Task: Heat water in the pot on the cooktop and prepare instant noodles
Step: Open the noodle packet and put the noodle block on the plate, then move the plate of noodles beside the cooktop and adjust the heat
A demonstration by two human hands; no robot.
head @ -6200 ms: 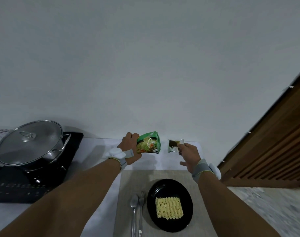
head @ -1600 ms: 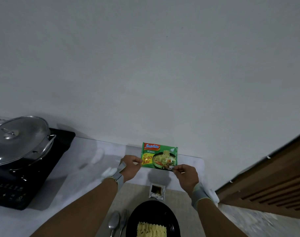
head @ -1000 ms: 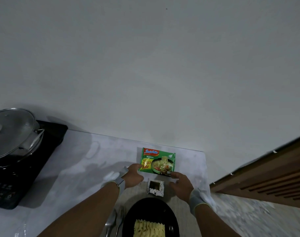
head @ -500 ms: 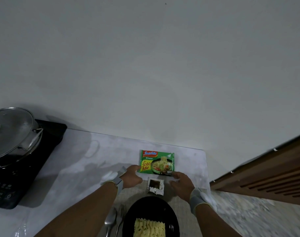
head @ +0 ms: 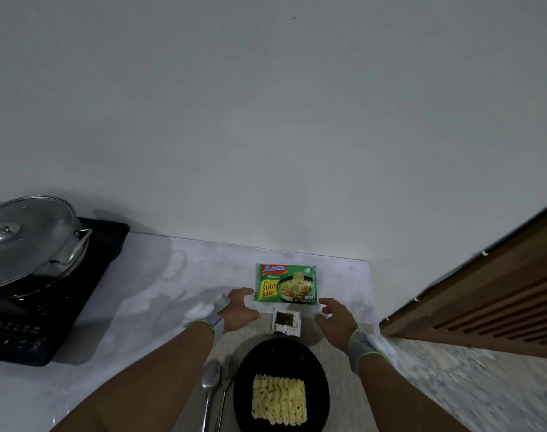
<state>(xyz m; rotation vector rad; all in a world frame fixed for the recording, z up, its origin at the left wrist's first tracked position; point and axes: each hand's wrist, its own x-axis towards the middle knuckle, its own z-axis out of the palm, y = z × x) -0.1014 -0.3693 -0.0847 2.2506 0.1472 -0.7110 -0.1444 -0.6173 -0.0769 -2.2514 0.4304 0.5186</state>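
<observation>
Both my hands empty, fingers loose: left hand (head: 239,310) and right hand (head: 336,318) flank the seasoning sachet (head: 286,322), noodle wrapper (head: 286,283) flat just beyond, noodle block (head: 279,400) on black plate (head: 320,385), lidded pot (head: 29,241) far left on cooktop (head: 88,294).

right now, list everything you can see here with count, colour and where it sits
pot: 1, steel, lidded, on the cooktop, far left
cooktop: 1, black, left on counter
noodle packet: 1, green, flat on counter near wall
seasoning sachet: 1, silver, between packet and plate
plate: 1, black, on placemat
noodle block: 1, pale yellow, on plate
spoon: 1, silver, left of plate
fork: 1, silver, beside spoon
placemat: 1, beige
left hand: open, empty
right hand: open, empty
</observation>
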